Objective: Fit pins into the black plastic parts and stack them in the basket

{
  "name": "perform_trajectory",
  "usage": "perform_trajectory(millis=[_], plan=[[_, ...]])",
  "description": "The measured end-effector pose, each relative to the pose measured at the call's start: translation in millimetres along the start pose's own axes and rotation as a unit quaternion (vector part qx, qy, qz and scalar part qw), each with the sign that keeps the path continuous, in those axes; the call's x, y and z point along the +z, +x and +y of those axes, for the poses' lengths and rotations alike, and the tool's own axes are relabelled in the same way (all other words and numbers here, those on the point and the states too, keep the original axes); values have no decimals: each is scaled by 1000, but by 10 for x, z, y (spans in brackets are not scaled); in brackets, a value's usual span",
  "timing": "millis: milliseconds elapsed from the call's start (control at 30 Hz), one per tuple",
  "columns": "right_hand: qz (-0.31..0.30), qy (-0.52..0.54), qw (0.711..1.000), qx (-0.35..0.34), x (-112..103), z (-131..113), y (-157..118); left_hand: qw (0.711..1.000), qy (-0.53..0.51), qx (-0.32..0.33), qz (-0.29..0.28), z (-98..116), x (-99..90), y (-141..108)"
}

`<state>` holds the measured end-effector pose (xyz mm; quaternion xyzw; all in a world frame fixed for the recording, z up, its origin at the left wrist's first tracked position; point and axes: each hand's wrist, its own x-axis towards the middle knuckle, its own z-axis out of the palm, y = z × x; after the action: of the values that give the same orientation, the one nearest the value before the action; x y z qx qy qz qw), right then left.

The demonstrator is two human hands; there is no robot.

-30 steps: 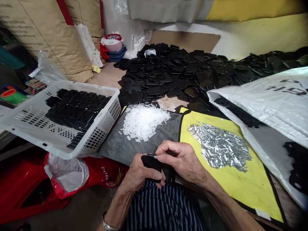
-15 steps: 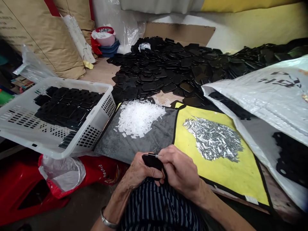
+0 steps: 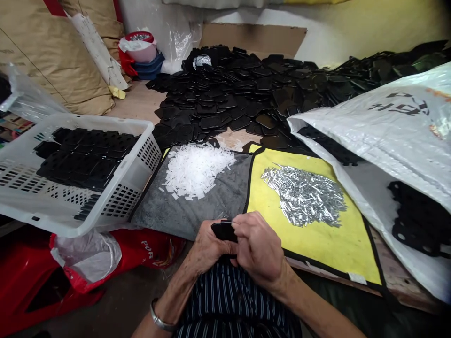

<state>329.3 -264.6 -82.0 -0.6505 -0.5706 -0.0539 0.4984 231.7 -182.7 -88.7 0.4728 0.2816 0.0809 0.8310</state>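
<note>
My left hand (image 3: pixel 209 246) grips a flat black plastic plate (image 3: pixel 222 231) from below and behind. My right hand (image 3: pixel 259 246) presses in from the right, its fingers pinching the plate's upper edge and hiding part of it. Both hands are held over my striped trousers (image 3: pixel 239 300). Ahead of them, white plastic strips (image 3: pixel 195 170) lie heaped on a grey towel (image 3: pixel 183 216). Short silver metal pieces (image 3: pixel 303 196) form a pile on a yellow black-bordered mat (image 3: pixel 317 244), up and to the right of my right hand.
A white perforated plastic basket (image 3: pixel 120 123) holding black plates stands to the left. Behind the mats lies a large spread of black plates (image 3: pixel 229 96). A white woven sack (image 3: pixel 384 136) with black plates lies at the right. Red plastic (image 3: pixel 24 267) and a bag sit low left.
The whole scene has shifted left and up as my head turned. The small silver piece showing at the plate's top edge earlier is now out of sight beneath my right fingers.
</note>
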Motion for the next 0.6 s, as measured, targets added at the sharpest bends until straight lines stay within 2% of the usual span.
perform_trajectory(millis=[67,133,233,300,367,500,600], plan=[[18,12,999,-29,23,4,-10,1000,-4,10,28,-17,18,2],[16,51,998,20,10,25,7,999,-36,9,16,-24,26,0],[-69,134,976,154,-117,80,99,993,-94,-17,-65,-8,12,-21],[-140,182,951,206,-255,117,182,986,-112,-43,-116,14,-2,-43],[-187,199,943,188,-394,144,248,978,-125,-70,-149,25,-6,-65],[-239,156,956,70,-561,176,267,947,-166,-153,-229,-44,43,-99],[-255,178,948,67,-568,188,177,929,-199,-200,-240,-176,92,-118]])
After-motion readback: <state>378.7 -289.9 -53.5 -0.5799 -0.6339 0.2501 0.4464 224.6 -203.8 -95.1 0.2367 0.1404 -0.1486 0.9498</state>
